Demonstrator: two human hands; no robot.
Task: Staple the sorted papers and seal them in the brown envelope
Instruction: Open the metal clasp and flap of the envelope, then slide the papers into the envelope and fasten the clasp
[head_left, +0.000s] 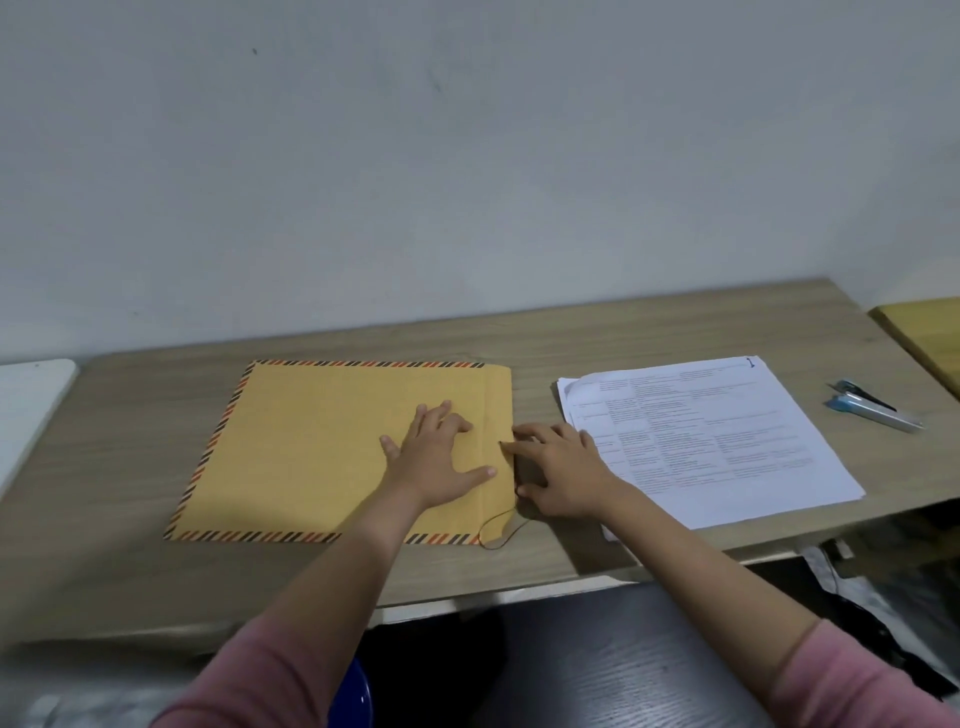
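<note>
A brown envelope with a striped orange-and-black border lies flat on the wooden table, its flap end to the right. My left hand presses flat on the envelope near the flap, fingers spread. My right hand sits at the flap's right edge, fingers curled against it and pinching the edge. A thin dark string loops from the envelope's near right corner. The stack of printed papers lies to the right. A blue-and-silver stapler rests beyond the papers.
A white object lies at the table's far left edge. A yellow-brown surface sits at the far right. A grey wall runs behind the table. Below the table's front edge is a dark surface.
</note>
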